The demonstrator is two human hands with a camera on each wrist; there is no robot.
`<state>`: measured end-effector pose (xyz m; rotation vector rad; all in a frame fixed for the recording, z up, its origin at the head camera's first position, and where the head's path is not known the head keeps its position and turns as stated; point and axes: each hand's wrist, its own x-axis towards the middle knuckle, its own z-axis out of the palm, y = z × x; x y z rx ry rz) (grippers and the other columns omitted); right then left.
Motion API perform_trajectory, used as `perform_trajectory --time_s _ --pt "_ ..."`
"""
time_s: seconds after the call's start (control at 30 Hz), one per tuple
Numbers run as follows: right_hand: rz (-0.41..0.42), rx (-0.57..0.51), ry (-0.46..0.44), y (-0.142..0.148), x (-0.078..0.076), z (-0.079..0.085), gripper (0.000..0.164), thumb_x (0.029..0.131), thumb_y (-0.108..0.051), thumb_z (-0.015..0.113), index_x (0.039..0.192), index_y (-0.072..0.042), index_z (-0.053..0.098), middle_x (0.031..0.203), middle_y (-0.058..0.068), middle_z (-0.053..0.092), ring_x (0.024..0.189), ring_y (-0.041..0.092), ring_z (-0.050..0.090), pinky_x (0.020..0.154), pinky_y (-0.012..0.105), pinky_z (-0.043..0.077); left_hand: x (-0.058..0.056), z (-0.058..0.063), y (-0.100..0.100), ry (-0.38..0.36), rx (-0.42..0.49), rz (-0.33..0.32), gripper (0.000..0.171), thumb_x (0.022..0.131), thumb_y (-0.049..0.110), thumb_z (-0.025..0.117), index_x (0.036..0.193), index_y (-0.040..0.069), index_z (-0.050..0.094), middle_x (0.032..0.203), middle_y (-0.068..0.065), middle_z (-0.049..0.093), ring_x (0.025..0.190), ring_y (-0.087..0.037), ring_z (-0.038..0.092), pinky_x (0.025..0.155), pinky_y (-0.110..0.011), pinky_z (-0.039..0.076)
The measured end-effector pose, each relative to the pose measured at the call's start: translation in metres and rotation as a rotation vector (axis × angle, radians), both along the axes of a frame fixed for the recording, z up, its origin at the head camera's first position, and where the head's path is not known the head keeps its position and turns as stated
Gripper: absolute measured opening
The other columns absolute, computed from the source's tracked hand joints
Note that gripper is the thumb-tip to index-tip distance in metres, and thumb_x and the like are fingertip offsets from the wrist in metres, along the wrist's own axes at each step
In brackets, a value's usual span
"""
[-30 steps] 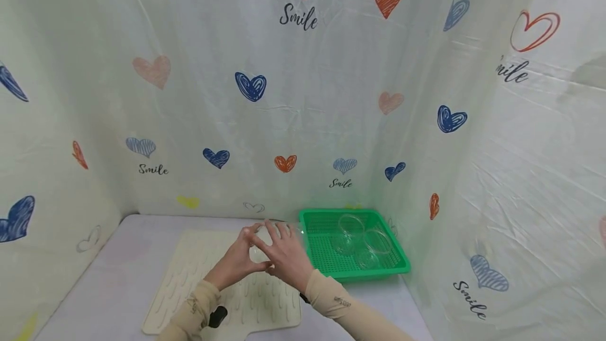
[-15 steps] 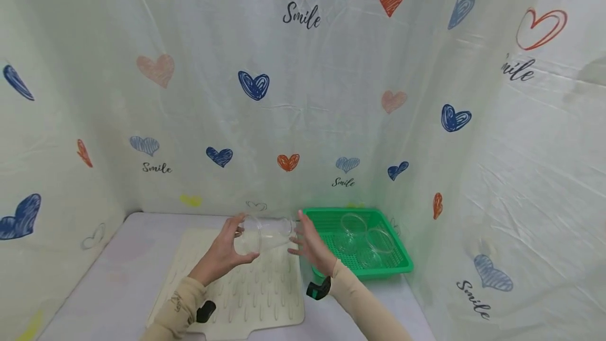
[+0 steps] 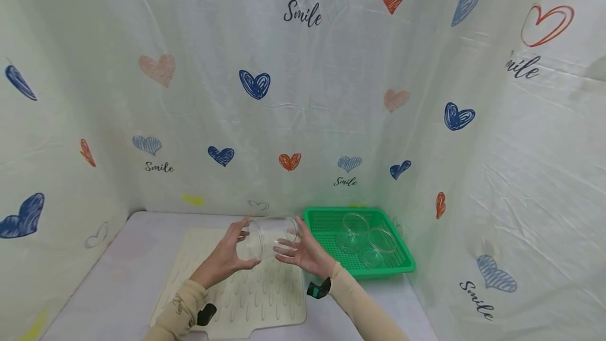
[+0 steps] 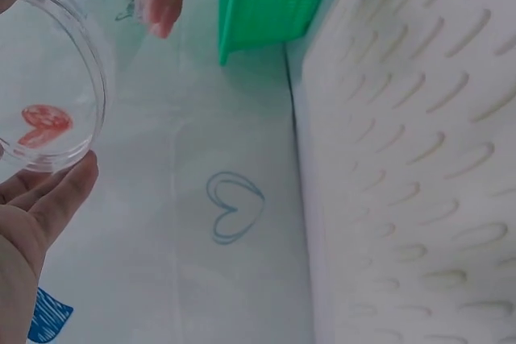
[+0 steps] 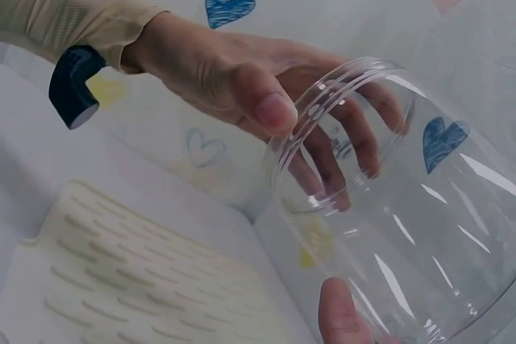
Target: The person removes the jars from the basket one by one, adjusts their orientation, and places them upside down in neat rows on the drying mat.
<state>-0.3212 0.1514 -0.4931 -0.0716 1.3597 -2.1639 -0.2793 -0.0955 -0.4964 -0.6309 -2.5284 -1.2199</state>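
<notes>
A clear, see-through jar (image 3: 275, 229) lies sideways between both hands, above a cream mat. My left hand (image 3: 221, 258) grips its ringed rim end, thumb below and fingers around the far side in the head view. In the right wrist view the left fingers show through the jar wall (image 5: 419, 239), and the thumb lies by the double ring. My right hand (image 3: 312, 252) holds the opposite end, with fingers across its near side and thumb near the top edge. From the left wrist, the round rim (image 4: 95, 110) sits between left thumb and fingers.
A green slotted basket (image 3: 408, 266) stands at the right, holding clear round containers (image 3: 381, 241). The cream mat (image 3: 265, 301) with raised ridges lies on the white table (image 3: 113, 272). Heart-printed curtains (image 3: 312, 120) enclose the back and sides.
Both hands were close together around the jar; the right hand then moved right to its other end. Its fingers have since come onto the jar's near side. The left hand keeps its grip.
</notes>
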Motion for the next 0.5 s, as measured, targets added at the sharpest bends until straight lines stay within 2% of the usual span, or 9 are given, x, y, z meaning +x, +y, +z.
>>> perform_trajectory --time_s 0.17,0.3,0.4,0.5 --pt "0.007 0.026 0.031 -0.002 -0.002 0.001 0.097 0.091 -0.063 0.051 0.155 -0.019 -0.006 0.154 0.033 0.013 0.134 0.050 0.037 0.099 0.052 0.048 0.003 -0.003 -0.007 -0.035 0.001 -0.008 0.103 0.074 0.033 0.084 0.153 0.014 0.019 0.150 -0.015 0.032 0.129 -0.038 0.048 0.098 -0.051 0.048" --pt "0.016 0.128 0.161 -0.006 -0.003 0.004 0.088 0.095 -0.058 0.048 0.155 -0.023 -0.004 0.155 0.031 0.012 0.134 0.050 0.038 0.099 0.053 0.047 0.012 -0.012 -0.018 -0.120 -0.031 0.067 0.098 0.082 0.046 0.074 0.155 0.017 0.015 0.155 -0.014 0.026 0.135 -0.040 0.040 0.100 -0.058 0.044" --pt "-0.024 0.243 0.275 -0.016 -0.008 0.004 0.086 0.095 -0.054 0.052 0.154 -0.015 0.005 0.155 0.027 0.017 0.133 0.047 0.042 0.094 0.052 0.051 0.027 -0.028 -0.031 -0.179 -0.112 0.151 0.087 0.088 0.056 0.062 0.152 0.010 0.024 0.153 -0.019 0.028 0.133 -0.042 0.042 0.100 -0.060 0.043" --pt "-0.117 0.381 0.359 -0.033 -0.016 0.002 0.092 0.089 -0.054 0.062 0.152 -0.009 0.012 0.151 0.026 0.026 0.130 0.044 0.046 0.087 0.047 0.056 0.048 -0.051 -0.049 -0.249 -0.247 0.224 0.070 0.090 0.053 0.061 0.140 0.006 0.045 0.144 -0.025 0.038 0.125 -0.045 0.048 0.094 -0.059 0.046"
